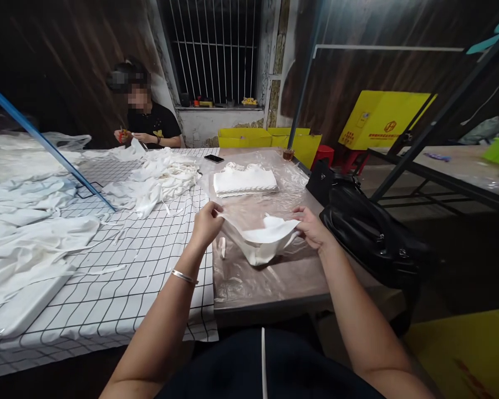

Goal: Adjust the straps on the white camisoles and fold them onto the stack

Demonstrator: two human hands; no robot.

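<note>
A white cloth garment (263,252) hangs stretched between my two hands, sagging in the middle just over the plastic-covered table. My left hand (208,223) pinches its left end between thumb and fingers. At the other end, my right hand (312,227) grips the opposite corner. Beyond it lies a neat stack of folded white garments (245,182) with a scalloped edge, touched by neither hand. Whether the held piece has straps or ties is hard to make out.
Loose white garments (158,172) heap on the checked tablecloth (149,293) at left. A phone (214,158) lies near the far edge. A black bag (366,221) sits at the right edge. A co-worker (152,124) sits across. Blue (50,147) and dark poles (416,149) rise nearby.
</note>
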